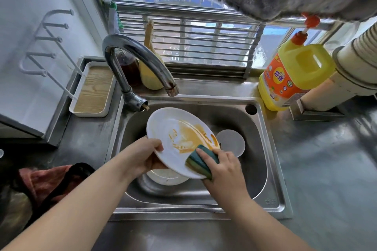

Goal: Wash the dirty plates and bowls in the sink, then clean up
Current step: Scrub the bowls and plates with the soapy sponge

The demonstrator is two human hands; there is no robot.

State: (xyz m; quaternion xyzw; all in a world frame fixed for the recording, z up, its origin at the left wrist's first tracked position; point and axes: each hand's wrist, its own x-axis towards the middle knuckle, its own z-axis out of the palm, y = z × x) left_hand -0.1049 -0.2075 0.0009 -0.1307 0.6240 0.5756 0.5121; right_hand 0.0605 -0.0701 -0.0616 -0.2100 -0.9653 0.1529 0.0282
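Both bare forearms reach forward from the near edge of the stainless steel sink (273,149), the left coming in from the lower left, the right from the lower right, converging over the basin. The left hand (140,157) grips the near-left rim of a round white plate smeared with orange sauce (173,136), thumb on top, the other fingers curled beneath out of sight, holding it tilted. The right hand (224,169) is knuckles-up, wrist slightly bent, fingers curled over a green and yellow sponge (201,161) and pressing it against the plate's near-right edge.
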